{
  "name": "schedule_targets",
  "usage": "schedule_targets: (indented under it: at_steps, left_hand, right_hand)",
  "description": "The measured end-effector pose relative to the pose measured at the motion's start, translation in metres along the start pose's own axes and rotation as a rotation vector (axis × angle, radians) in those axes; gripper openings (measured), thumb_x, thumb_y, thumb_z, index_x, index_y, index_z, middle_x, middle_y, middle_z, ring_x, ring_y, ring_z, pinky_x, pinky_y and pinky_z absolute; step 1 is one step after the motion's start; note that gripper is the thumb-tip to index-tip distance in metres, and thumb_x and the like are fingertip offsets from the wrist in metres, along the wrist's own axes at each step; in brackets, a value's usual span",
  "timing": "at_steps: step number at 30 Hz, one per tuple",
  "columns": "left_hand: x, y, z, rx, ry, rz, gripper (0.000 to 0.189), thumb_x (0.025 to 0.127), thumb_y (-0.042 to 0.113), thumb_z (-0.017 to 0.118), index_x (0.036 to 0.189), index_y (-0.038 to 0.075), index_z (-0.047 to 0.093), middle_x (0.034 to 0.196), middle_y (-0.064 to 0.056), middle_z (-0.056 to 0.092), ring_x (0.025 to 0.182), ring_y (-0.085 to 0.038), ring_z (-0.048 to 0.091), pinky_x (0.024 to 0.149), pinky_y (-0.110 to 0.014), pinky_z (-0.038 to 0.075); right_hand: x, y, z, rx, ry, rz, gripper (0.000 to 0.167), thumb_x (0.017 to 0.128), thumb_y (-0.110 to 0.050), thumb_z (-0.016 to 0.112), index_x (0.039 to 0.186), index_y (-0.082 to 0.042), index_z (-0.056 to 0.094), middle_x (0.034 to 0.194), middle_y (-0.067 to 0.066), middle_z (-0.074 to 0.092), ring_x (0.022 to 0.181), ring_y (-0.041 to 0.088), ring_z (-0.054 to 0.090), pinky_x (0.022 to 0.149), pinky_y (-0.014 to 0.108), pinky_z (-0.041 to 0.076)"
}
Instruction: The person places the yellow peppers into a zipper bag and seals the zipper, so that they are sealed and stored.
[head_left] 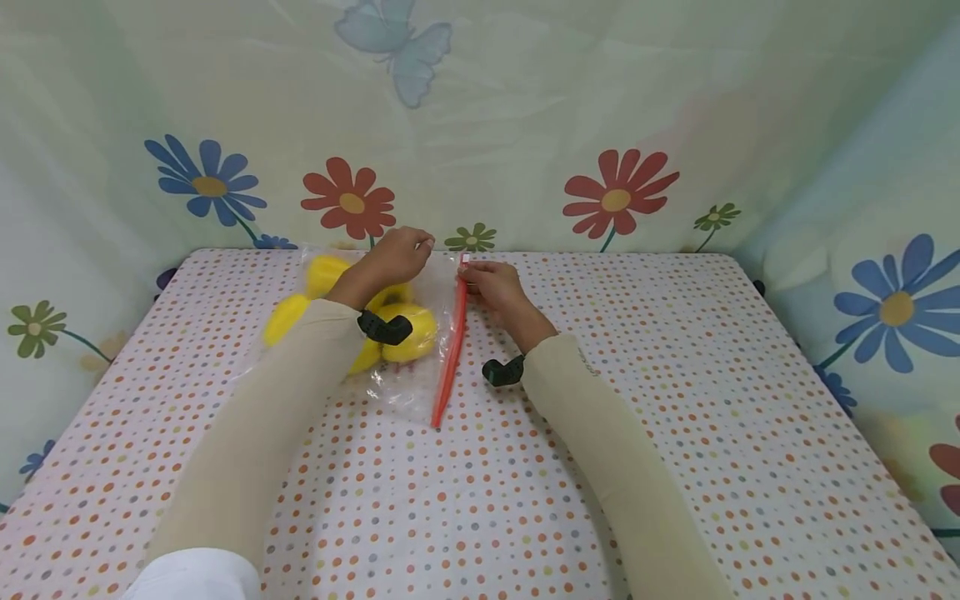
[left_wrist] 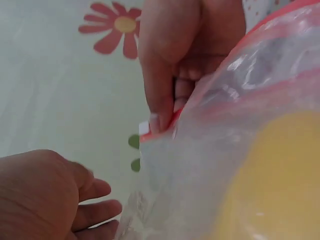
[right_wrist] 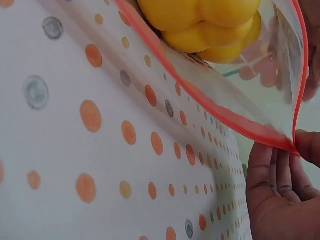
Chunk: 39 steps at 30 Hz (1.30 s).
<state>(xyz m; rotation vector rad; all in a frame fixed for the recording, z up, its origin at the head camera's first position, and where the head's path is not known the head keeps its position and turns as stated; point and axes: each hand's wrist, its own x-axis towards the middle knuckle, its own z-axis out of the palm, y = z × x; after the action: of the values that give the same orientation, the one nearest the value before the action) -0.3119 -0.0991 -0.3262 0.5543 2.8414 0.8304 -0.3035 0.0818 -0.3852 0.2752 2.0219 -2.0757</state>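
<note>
A clear zip bag (head_left: 408, 400) with a red zip edge (head_left: 450, 367) lies on the table, and its mouth gapes in the right wrist view. Inside are several yellow bell peppers (right_wrist: 205, 25), blurred through the plastic in the head view. My right hand (head_left: 495, 285) pinches the far end of the red edge between thumb and fingers, right by a small white tab (left_wrist: 144, 128). Over the far part of the bag is my left hand (head_left: 397, 257), its fingers loosely bent and nothing visible between them. Whether its fingertips touch the plastic I cannot tell.
A dotted cloth (head_left: 675, 400) covers the table. Behind its far edge hangs a flowered curtain (head_left: 480, 125), close to both hands. Dark wrist cameras (head_left: 386, 327) sit on both wrists, the left one just above the peppers.
</note>
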Motion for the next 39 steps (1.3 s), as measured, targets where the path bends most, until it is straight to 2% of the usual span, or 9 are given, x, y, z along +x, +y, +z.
schedule_targets:
  at_steps: [5,11,14,19,22,26,30,34,39]
  left_hand:
    - [0.012,-0.008,0.002,-0.045,-0.064,-0.066,0.044,0.105,0.026,0.041,0.14,0.0,0.051,0.135,-0.015,0.055,0.123,-0.03,0.05,0.105,-0.044,0.038]
    - [0.017,-0.007,0.009,0.001,-0.12,-0.118,0.048,0.105,0.028,0.041,0.144,0.001,0.045,0.141,-0.015,0.05,0.126,-0.03,0.047,0.106,-0.043,0.037]
    - [0.018,-0.004,0.01,0.013,-0.12,-0.13,0.046,0.105,0.027,0.042,0.141,-0.001,0.048,0.136,-0.016,0.053,0.121,-0.03,0.05,0.104,-0.043,0.039]
    - [0.02,-0.001,0.012,0.015,-0.105,-0.124,0.042,0.104,0.025,0.045,0.137,0.0,0.052,0.129,-0.015,0.056,0.111,-0.029,0.053,0.099,-0.041,0.043]
    - [0.022,-0.001,0.013,-0.004,-0.1,-0.107,0.042,0.104,0.024,0.045,0.138,0.0,0.051,0.131,-0.015,0.056,0.112,-0.029,0.053,0.1,-0.041,0.043]
    - [0.025,0.001,0.016,-0.016,-0.099,-0.089,0.04,0.105,0.022,0.044,0.137,0.0,0.053,0.13,-0.015,0.056,0.113,-0.029,0.053,0.1,-0.042,0.043]
    - [0.025,0.002,0.019,-0.034,-0.071,-0.084,0.034,0.104,0.02,0.047,0.127,-0.001,0.06,0.116,-0.015,0.06,0.101,-0.028,0.054,0.091,-0.038,0.047]
    - [0.023,0.0,0.019,-0.086,-0.042,-0.058,0.028,0.103,0.019,0.048,0.117,-0.001,0.063,0.101,-0.013,0.061,0.09,-0.026,0.053,0.08,-0.036,0.048]
    - [0.021,-0.001,0.017,-0.119,-0.025,-0.028,0.026,0.102,0.02,0.05,0.111,0.0,0.066,0.096,-0.012,0.061,0.085,-0.025,0.054,0.075,-0.034,0.048]
  right_hand:
    - [0.003,-0.001,0.001,0.026,-0.005,0.0,0.031,0.095,-0.014,0.065,0.123,-0.002,0.062,0.107,0.009,0.063,0.085,0.016,0.06,0.087,0.032,0.051]
    - [0.006,-0.001,-0.002,0.04,-0.019,-0.014,0.028,0.095,-0.013,0.065,0.12,-0.001,0.062,0.105,0.008,0.062,0.083,0.015,0.059,0.087,0.032,0.05]
    - [0.007,-0.001,-0.003,0.045,-0.023,-0.036,0.028,0.096,-0.013,0.064,0.12,0.001,0.062,0.104,0.009,0.062,0.082,0.014,0.058,0.085,0.032,0.05]
    - [0.007,-0.004,-0.002,0.042,-0.025,-0.061,0.032,0.097,-0.017,0.062,0.122,0.003,0.062,0.109,0.012,0.063,0.086,0.016,0.062,0.089,0.035,0.05]
    - [0.007,-0.004,-0.002,0.038,-0.022,-0.069,0.032,0.098,-0.017,0.06,0.122,0.004,0.062,0.114,0.016,0.063,0.091,0.02,0.063,0.091,0.038,0.05]
    - [0.007,-0.005,0.0,0.032,-0.004,-0.08,0.031,0.098,-0.016,0.06,0.122,0.004,0.062,0.117,0.015,0.063,0.097,0.021,0.064,0.09,0.035,0.051]
    - [0.008,-0.006,0.003,0.067,0.012,-0.083,0.029,0.097,-0.015,0.061,0.12,0.004,0.064,0.114,0.013,0.064,0.098,0.019,0.063,0.085,0.03,0.053]
    - [0.008,-0.006,0.005,0.094,0.029,-0.083,0.027,0.097,-0.013,0.06,0.117,0.005,0.066,0.106,0.012,0.065,0.091,0.017,0.062,0.08,0.027,0.053]
    - [0.007,-0.005,0.007,0.09,0.041,-0.069,0.027,0.097,-0.013,0.061,0.117,0.004,0.067,0.105,0.012,0.066,0.088,0.015,0.062,0.079,0.026,0.054]
